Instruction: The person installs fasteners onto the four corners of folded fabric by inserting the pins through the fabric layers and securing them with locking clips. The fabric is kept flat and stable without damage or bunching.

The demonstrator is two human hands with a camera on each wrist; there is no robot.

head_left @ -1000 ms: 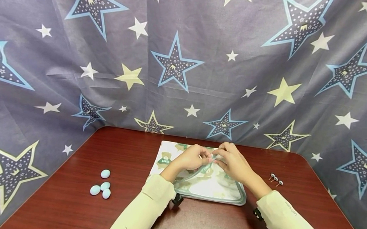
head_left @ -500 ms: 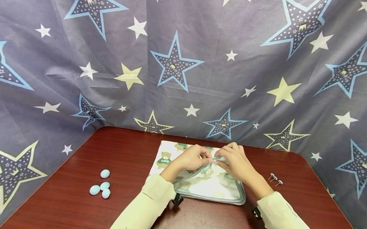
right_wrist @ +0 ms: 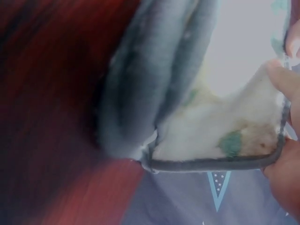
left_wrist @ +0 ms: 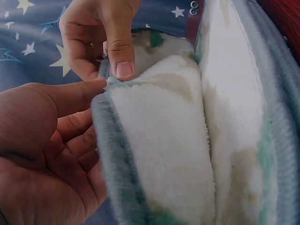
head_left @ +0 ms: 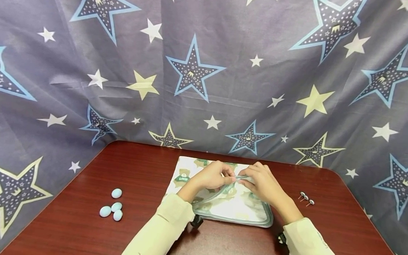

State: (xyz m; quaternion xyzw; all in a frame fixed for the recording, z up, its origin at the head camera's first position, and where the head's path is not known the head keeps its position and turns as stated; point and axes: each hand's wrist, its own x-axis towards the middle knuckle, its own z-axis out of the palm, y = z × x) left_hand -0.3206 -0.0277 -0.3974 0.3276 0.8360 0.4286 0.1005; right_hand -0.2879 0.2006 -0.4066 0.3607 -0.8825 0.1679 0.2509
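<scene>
Behind the red-brown table (head_left: pixel 146 167), a grey curtain with stars (head_left: pixel 233 106) was hung. One folded blanket (head_left: pixel 241 209) was pinched at its raised grey-green edge by the left hand (head_left: pixel 215 175) and the right hand (head_left: pixel 258 180), the fingertips of each being held almost together. At this pinch, one small pale blue bit (left_wrist: pixel 113 81) was shown by the left wrist view; what it was could not be told. Also only there, the gap between the white fleecy layers was clearly seen; by the right wrist view, thick edging was shown, blurred. The blanket was laid near the table's back edge. Table surface was left on both sides, towards four pale blue ovals (head_left: pixel 116 206) at left and three pale-headed pins (head_left: pixel 306 198) at right.
</scene>
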